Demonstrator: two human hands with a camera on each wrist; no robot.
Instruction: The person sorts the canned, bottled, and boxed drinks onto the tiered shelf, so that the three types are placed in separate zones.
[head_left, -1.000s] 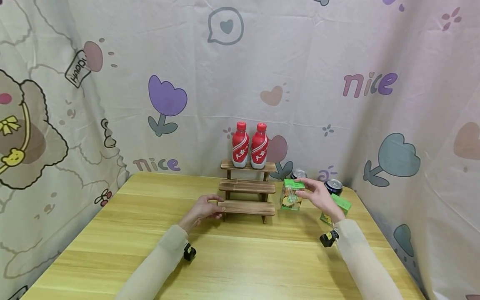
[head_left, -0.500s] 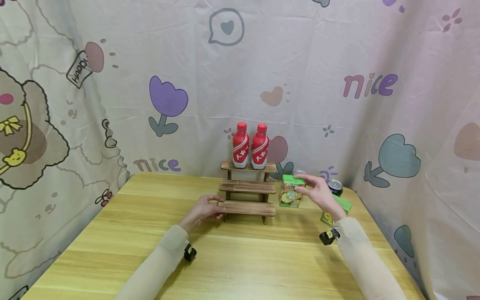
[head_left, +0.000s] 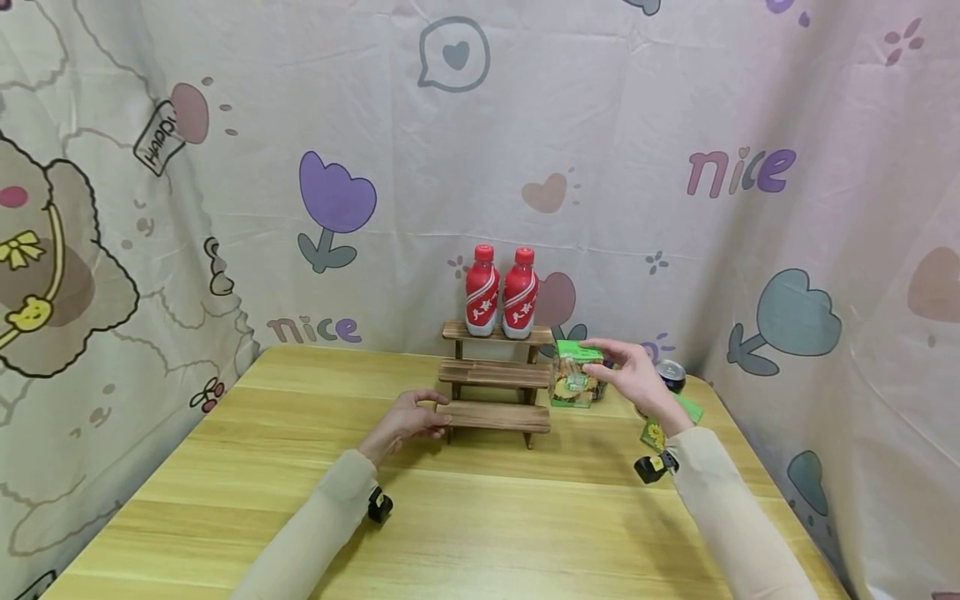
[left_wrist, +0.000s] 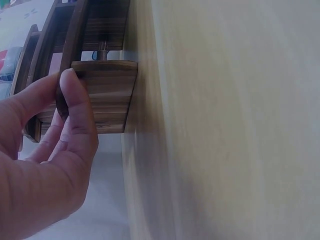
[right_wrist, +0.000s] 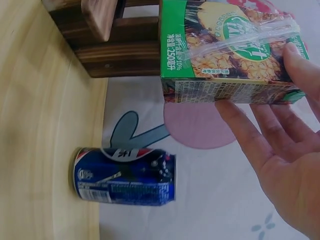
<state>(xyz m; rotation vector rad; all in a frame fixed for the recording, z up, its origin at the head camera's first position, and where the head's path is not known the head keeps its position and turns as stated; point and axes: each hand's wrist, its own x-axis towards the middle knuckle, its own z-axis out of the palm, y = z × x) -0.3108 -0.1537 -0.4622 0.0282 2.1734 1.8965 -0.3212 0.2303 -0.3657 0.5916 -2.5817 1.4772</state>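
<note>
Fingers of the right hand [head_left: 636, 382] grip a juice box [head_left: 572, 379], held up just right of the shelf [head_left: 495, 372]; the left hand [head_left: 405, 421] pinches the left end of the shelf's lowest step [head_left: 495, 415].

Near your desk's [head_left: 495, 517] far edge, two bottles [head_left: 482, 304] stand atop the shelf [head_left: 495, 415]. Right of it, you hold a carton [head_left: 574, 385] before a can [right_wrist: 125, 176]; by the far right corner, another can [head_left: 671, 374] stands behind another carton [head_left: 654, 434].
</note>
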